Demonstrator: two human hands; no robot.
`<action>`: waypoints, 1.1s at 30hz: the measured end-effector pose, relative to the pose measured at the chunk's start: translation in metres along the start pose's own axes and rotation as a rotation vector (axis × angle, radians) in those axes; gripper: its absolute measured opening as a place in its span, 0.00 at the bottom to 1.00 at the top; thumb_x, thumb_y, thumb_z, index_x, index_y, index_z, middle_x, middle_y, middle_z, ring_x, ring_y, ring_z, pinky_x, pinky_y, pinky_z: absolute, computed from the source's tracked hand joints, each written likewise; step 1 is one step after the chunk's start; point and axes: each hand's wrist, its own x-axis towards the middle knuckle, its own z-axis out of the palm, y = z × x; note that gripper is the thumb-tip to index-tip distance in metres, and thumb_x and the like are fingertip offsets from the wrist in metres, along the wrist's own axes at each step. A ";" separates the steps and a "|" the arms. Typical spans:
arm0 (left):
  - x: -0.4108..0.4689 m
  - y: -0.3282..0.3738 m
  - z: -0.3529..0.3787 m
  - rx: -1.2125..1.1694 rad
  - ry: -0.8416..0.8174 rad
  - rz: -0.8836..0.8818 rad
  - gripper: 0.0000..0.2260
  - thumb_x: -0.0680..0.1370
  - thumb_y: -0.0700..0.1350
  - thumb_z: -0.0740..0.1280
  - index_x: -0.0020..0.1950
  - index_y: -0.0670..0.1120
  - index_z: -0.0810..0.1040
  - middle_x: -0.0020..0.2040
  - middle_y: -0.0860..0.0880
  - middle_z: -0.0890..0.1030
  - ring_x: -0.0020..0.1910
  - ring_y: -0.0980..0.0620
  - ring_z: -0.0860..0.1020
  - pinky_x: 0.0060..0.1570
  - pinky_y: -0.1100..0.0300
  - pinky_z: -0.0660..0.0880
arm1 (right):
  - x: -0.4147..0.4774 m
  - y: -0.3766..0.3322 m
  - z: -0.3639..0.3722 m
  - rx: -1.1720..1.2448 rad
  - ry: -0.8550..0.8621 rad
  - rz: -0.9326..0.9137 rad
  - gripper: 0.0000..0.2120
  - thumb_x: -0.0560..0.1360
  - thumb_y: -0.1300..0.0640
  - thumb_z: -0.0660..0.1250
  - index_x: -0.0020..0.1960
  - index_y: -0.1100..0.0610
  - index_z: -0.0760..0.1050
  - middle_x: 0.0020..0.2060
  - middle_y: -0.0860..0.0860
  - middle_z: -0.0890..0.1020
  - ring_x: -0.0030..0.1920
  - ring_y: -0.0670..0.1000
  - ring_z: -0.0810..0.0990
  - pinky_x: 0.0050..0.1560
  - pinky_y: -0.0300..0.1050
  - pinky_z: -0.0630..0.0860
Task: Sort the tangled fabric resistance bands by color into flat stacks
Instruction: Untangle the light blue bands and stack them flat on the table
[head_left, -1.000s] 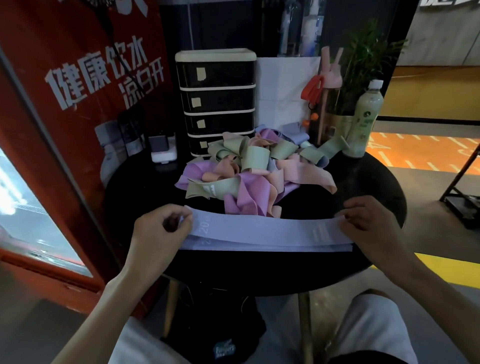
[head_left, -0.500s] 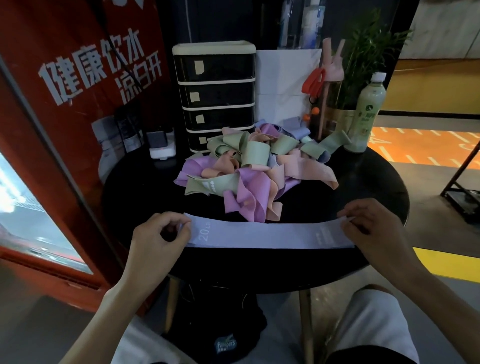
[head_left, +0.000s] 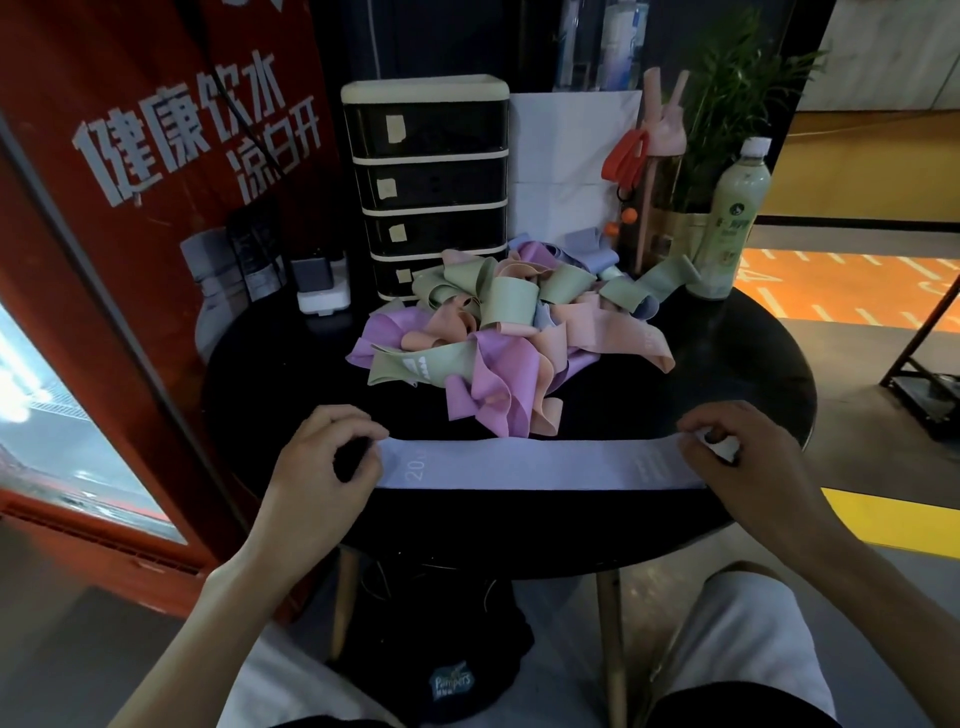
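Observation:
A pale lavender band (head_left: 535, 464) lies stretched flat across the near part of the round black table (head_left: 737, 358). My left hand (head_left: 317, 467) pinches its left end with curled fingers. My right hand (head_left: 743, 462) pinches its right end. Behind the band sits a tangled pile of bands (head_left: 509, 343) in green, pink, purple and lavender, roughly at the table's middle. Neither hand touches the pile.
A black drawer unit (head_left: 428, 182) stands at the back of the table, with a small white device (head_left: 322, 291) to its left. A green bottle (head_left: 732, 218), a potted plant (head_left: 727, 104) and a white bag (head_left: 566, 161) stand at the back right. A red cabinet (head_left: 130, 208) is on the left.
The lavender band has been pulled straighter and flatter between my hands. Its lower layer no longer shows below the top one. Both hands have kept their hold on the ends.

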 end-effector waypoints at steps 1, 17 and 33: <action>0.000 0.000 0.000 0.001 -0.011 0.005 0.11 0.76 0.36 0.70 0.49 0.52 0.83 0.54 0.58 0.79 0.56 0.59 0.77 0.52 0.77 0.65 | 0.000 0.001 -0.002 0.016 -0.036 -0.020 0.11 0.75 0.61 0.68 0.48 0.45 0.76 0.51 0.46 0.78 0.49 0.42 0.76 0.47 0.35 0.71; 0.016 -0.011 -0.023 -0.074 -0.422 -0.014 0.17 0.65 0.56 0.77 0.53 0.62 0.82 0.59 0.65 0.77 0.62 0.63 0.75 0.62 0.70 0.66 | 0.009 0.009 -0.021 -0.025 -0.371 -0.136 0.19 0.64 0.29 0.66 0.54 0.32 0.74 0.56 0.34 0.76 0.59 0.43 0.74 0.59 0.50 0.73; 0.021 -0.002 -0.015 0.018 -0.362 0.163 0.17 0.69 0.66 0.68 0.53 0.60 0.82 0.61 0.63 0.75 0.65 0.58 0.71 0.66 0.56 0.66 | 0.012 -0.001 -0.026 -0.055 -0.393 -0.179 0.26 0.61 0.20 0.61 0.46 0.37 0.79 0.58 0.36 0.74 0.60 0.39 0.71 0.56 0.36 0.68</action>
